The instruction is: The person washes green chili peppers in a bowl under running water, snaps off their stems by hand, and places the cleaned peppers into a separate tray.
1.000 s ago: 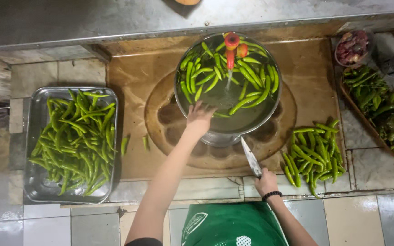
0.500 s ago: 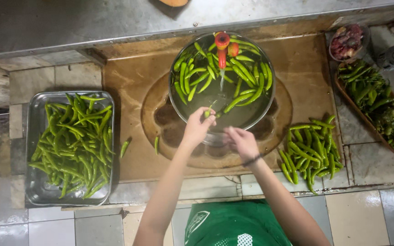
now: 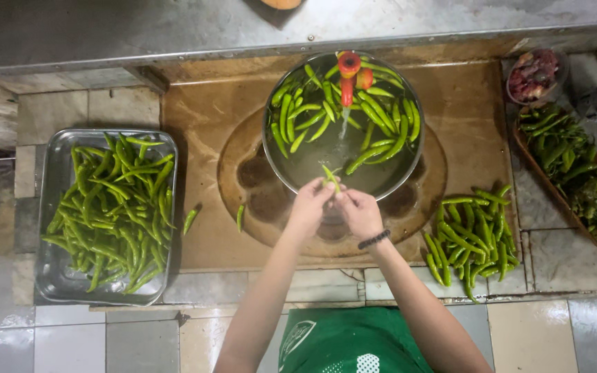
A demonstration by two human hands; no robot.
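Observation:
My left hand [image 3: 310,207] and my right hand [image 3: 358,211] meet at the near rim of a steel bowl [image 3: 268,148]. Together they pinch one green chilli [image 3: 329,177], which sticks up between the fingertips. The bowl holds water and several green chillies [image 3: 374,114]. It stands on a round wooden board [image 3: 243,186]. A tap with a red nozzle [image 3: 348,69] runs a thin stream into the bowl. A dark bead bracelet sits on my right wrist.
On the left, a steel tray [image 3: 53,162] is full of green chillies. A loose pile of chillies [image 3: 475,235] lies right of the bowl, near a basket of darker ones [image 3: 575,179] and a small bowl of reddish bits [image 3: 535,72]. Two stray chillies [image 3: 190,220] lie between tray and board.
My right hand came from beside the right-hand pile, where it held a knife, to the bowl's near rim; the knife is out of sight now. Both hands closed on one chilli.

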